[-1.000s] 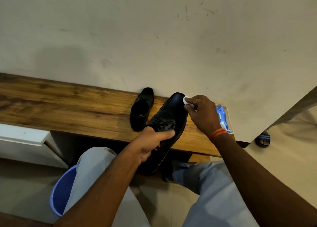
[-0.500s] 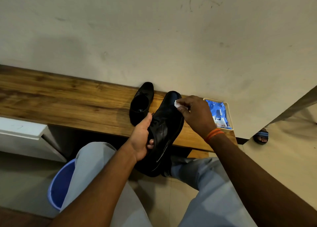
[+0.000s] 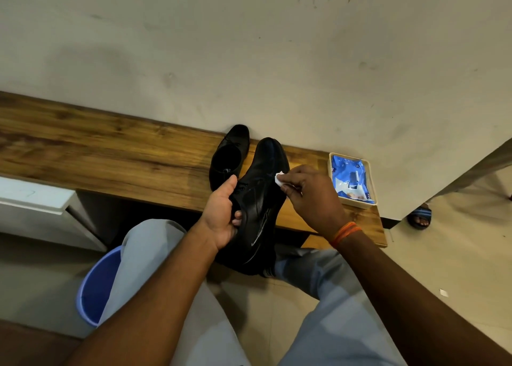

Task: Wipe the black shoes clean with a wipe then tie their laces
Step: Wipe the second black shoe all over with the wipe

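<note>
My left hand (image 3: 221,213) grips a black leather shoe (image 3: 263,199) by its opening, fingers inside, holding it tilted over the edge of the wooden bench (image 3: 110,155) with the toe pointing at the wall. My right hand (image 3: 307,196) is closed on a small white wipe (image 3: 278,178) and presses it against the shoe's right side, near the middle. The second black shoe (image 3: 228,158) stands on the bench just left of the held one, its toe at the wall. Its laces are hard to make out.
A cream tray (image 3: 371,183) holding a blue pack of wipes (image 3: 350,180) sits on the bench's right end. A blue bucket (image 3: 94,288) stands on the floor by my left knee. A white drawer unit (image 3: 33,199) is at left. Someone's sandalled foot (image 3: 419,219) shows at right.
My left hand shifted its hold from over the shoe's top to its opening. My right hand slid the wipe from the toe back along the shoe's right side.
</note>
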